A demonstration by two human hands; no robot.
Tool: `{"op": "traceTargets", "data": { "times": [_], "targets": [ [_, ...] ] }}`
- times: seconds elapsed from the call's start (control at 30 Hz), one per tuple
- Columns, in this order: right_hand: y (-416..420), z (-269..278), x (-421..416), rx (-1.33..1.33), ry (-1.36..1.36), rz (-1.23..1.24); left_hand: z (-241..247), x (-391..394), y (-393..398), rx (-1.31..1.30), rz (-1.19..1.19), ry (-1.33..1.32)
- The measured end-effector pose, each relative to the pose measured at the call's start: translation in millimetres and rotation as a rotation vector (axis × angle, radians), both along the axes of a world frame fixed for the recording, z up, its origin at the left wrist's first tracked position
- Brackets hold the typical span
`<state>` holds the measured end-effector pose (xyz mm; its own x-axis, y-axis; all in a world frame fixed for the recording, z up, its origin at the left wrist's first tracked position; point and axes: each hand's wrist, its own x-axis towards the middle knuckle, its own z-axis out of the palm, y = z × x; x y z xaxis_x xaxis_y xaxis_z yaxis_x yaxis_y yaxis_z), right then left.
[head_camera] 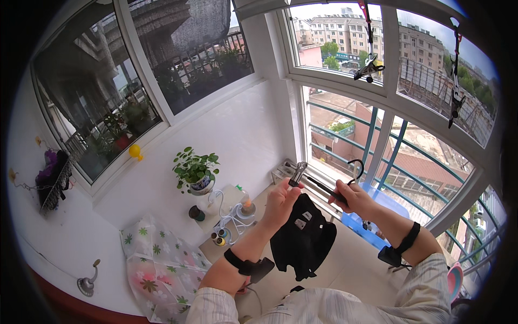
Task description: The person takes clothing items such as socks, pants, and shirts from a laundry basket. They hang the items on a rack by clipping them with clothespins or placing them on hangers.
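A trouser hanger with a black bar (319, 186) and a curved black hook (357, 169) is held up between my hands. My right hand (353, 197) grips the bar just below the hook. At the bar's other end, my left hand (283, 198) pinches a metal clip (298, 173) between thumb and fingers. A black garment (303, 239) with pale labels hangs beneath my left hand. Whether the clip bites on its edge is hidden by my fingers.
A blue plastic tub (366, 233) stands right by the window. To the left are a potted plant (196, 174), a white scrollwork metal stand (234, 218) and a flower-print plastic cover (162, 267). Clip hangers (369, 69) hang before the upper panes.
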<state>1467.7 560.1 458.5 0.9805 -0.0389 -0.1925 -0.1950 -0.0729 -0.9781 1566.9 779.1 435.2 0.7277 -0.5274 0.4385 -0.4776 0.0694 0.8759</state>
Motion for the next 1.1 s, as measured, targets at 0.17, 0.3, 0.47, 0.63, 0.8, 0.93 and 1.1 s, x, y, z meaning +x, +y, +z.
{"op": "traceTargets", "data": {
  "times": [0.17, 0.3, 0.47, 0.63, 0.8, 0.93, 1.1],
  "targets": [
    [-39, -15, -33, -0.073, 0.092, 0.068, 7, -27, -42, 0.000, 0.077, -0.169],
    [-39, -13, -55, -1.177, 0.116, -0.013, 0, -40, -66, 0.182, 0.149, -0.267],
    [-26, -9, -57, -0.538, -0.613, -0.215, -3, -71, -95, 0.169, 0.088, -0.352],
    [-35, -13, -52, -0.024, -0.526, -0.096, 1, -88, -104, 0.039, 0.066, -0.293],
    [-43, 6, -81, -0.013, -0.681, -0.178, 7, -92, -93, -0.072, 0.086, -0.212],
    [-46, 9, -101, -0.197, -0.772, -0.175, 10, -93, -93, -0.163, 0.133, -0.268],
    [-44, 13, -108, -0.244, -0.772, -0.107, 16, -111, -103, -0.149, 0.108, -0.242]
  ]
}}
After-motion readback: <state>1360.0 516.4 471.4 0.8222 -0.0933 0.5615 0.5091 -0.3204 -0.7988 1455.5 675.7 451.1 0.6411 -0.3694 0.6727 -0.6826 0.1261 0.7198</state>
